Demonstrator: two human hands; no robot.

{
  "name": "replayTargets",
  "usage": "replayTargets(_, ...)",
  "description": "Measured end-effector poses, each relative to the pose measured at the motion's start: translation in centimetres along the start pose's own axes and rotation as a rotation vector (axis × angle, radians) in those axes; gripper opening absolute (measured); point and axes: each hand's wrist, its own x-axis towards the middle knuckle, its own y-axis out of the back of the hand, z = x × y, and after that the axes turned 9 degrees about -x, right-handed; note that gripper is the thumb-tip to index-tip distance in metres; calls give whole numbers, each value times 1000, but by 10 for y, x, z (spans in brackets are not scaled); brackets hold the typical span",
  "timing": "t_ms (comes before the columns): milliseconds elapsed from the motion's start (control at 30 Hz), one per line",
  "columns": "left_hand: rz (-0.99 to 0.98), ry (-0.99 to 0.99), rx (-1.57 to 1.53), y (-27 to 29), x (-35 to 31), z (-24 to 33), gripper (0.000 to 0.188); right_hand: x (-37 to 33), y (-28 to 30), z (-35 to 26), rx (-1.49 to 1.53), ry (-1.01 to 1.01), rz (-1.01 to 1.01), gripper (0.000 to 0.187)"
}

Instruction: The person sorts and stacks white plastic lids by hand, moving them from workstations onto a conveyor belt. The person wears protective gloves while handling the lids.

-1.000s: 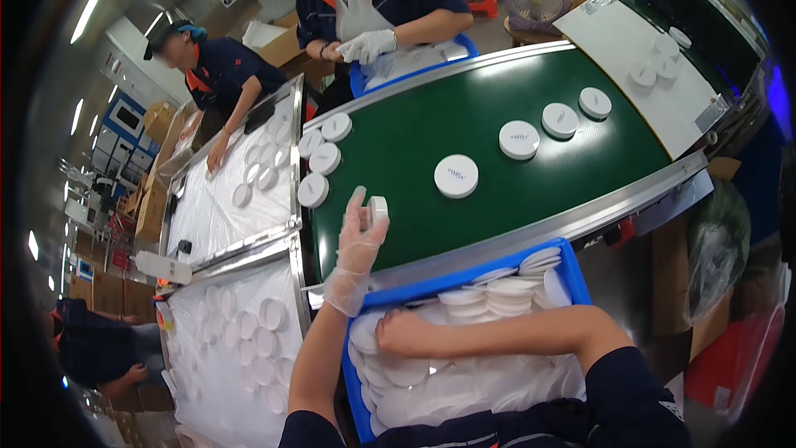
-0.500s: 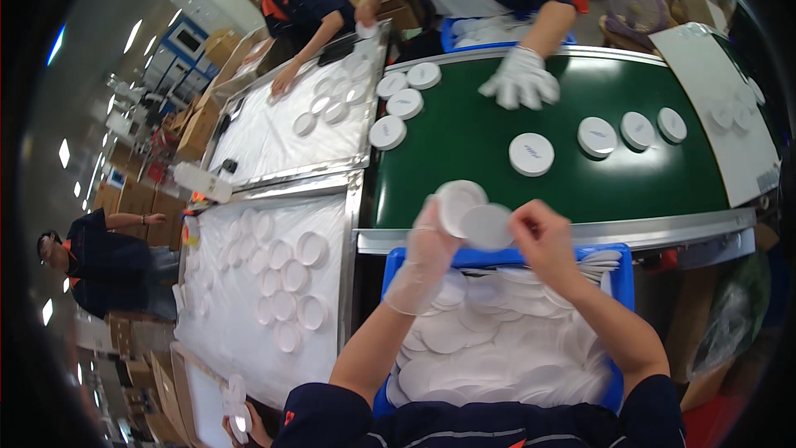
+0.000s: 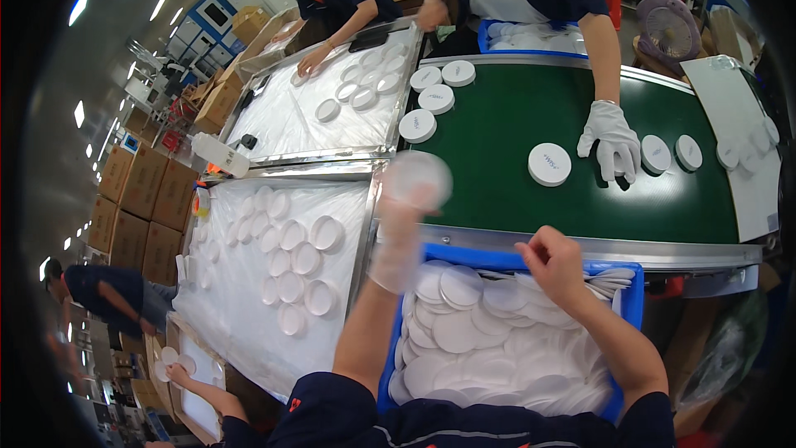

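My left hand (image 3: 400, 228), in a thin clear glove, grips a round white lid (image 3: 420, 176), blurred by motion, at the belt's near left corner. Bare and closed, my right hand (image 3: 554, 264) hovers above the far rim of a blue bin (image 3: 633, 315), its thumb and fingers curled together with nothing showing between them. Thin white discs (image 3: 464, 330) fill the bin in a loose heap. Across the green belt (image 3: 489, 191), a co-worker's white-gloved hand (image 3: 612, 139) is over the row of white lids, close to one lid (image 3: 549, 164).
Several lids stand at the belt's far left, one (image 3: 417, 126) nearest me. On my left, a plastic-covered metal-rimmed table (image 3: 249, 299) carries many open white lids (image 3: 326, 233). A sloped white board (image 3: 730, 116) flanks the belt's right end. Another person's hand (image 3: 177, 373) is at lower left.
My left hand has moved left with the lid. The disc that was between my hands no longer shows separately, and my right hand has drawn back. The co-worker's gloved hand has shifted right and nearer.
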Motion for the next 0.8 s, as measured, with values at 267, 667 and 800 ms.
replayTargets(267,532,-308,1080,344,59,-36,40,-21,-24,-29,-93,484,-561,27)
replayTargets(667,-280,-363,1019,62,59,-30,47,-32,-85,-31,-352,606,-556,36)
replayTargets(800,-569,-582,1179,-62,50,-60,64,-36,-91,-39,-440,666,-604,32)
